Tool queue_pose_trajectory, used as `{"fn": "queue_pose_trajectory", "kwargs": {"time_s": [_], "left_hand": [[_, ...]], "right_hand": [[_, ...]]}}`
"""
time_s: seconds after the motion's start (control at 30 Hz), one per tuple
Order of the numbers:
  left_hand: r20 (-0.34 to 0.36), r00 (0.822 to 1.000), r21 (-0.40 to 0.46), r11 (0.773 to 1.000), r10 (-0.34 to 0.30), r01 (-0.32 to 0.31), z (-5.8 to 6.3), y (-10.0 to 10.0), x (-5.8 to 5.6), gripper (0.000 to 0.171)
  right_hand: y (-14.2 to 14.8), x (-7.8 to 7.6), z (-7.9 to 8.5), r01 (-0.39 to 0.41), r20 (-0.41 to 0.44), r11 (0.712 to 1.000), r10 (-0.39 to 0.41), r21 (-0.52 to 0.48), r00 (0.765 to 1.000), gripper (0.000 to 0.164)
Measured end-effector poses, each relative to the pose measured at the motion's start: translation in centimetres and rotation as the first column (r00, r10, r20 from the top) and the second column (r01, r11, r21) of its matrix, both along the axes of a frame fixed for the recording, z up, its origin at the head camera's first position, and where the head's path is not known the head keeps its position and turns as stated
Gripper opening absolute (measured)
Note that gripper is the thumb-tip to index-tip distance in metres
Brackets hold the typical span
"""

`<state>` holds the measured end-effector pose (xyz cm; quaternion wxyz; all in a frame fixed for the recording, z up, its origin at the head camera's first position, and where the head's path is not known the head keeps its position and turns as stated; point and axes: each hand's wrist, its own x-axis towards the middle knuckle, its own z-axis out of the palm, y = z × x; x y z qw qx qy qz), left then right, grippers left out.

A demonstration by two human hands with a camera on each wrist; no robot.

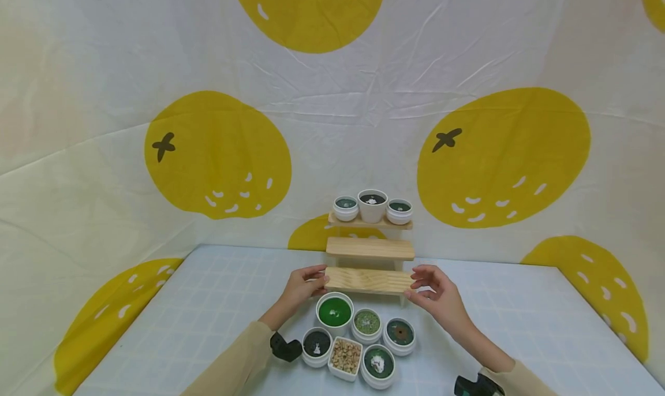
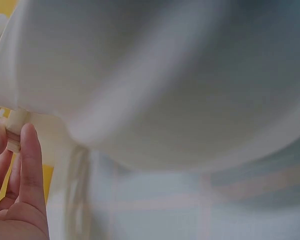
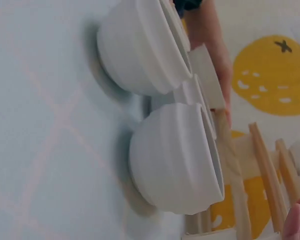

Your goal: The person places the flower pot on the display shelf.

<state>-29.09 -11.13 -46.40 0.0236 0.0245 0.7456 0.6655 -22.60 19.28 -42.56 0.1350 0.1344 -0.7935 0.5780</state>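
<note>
The wooden stand [image 1: 370,246] looks stiff and light, best held by the ends of its lowest step [image 1: 368,280]. The left hand [image 1: 299,285] pinches one end; whether the right hand [image 1: 440,297] grips the other, I cannot tell.

The left hand [image 1: 301,286] and right hand [image 1: 440,295] grip opposite ends of the lowest wooden shelf [image 1: 369,280], behind six white containers [image 1: 343,375].

Place: cloth-screened booth, apparently makeshift. Evidence: a white sheet [image 1: 353,148], printed with large yellow fruits [image 1: 218,159], hangs as backdrop behind the far edge of the worktop [image 1: 223,292] and also shows beyond its left and right edges. Creases run across the sheet. Worktop surface is pale blue with a lighter grid pattern. Whether home, shop or studio surrounds the booth: cannot tell.
</note>
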Motion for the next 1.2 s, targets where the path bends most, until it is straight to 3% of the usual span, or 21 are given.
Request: {"fn": "queue_pose_trajectory", "kwargs": {"time_s": [0.37,0.63,0.83,0.93,1.1,1.2], "left_hand": [[0.011,1.000,-0.015,1.000,0.012,-0.011,0.0,0.0,-0.1,0.039],[0.015,1.000,-0.021,1.000,0.013,-0.012,0.0,0.0,-0.2,0.041],[0.012,1.000,-0.026,1.000,0.013,-0.013,0.0,0.1,-0.1,0.041],[0.010,1.000,-0.031,0.999,0.011,-0.011,0.7,0.2,0.4,0.040],[-0.001,1.000,-0.032,0.999,-0.002,0.002,2.8,0.4,1.9,0.040],[-0.004,1.000,-0.036,0.999,-0.007,0.006,3.3,0.3,2.3,0.040]], "right_hand": [[0.5,1.6,-2.0,-0.172,0.041,0.985,0.172,0.015,0.984,0.053],[1.5,1.9,-3.2,-0.349,0.061,0.935,0.345,0.065,0.937,0.059],[1.9,2.2,-3.6,-0.419,0.111,0.904,0.409,0.088,0.906,0.067],[2.0,2.2,-3.8,-0.435,0.132,0.896,0.422,0.092,0.897,0.068],[2.1,2.1,-4.3,-0.450,0.137,0.888,0.436,0.094,0.889,0.069],[2.1,2.0,-4.6,-0.455,0.153,0.886,0.439,0.091,0.885,0.070]]}}
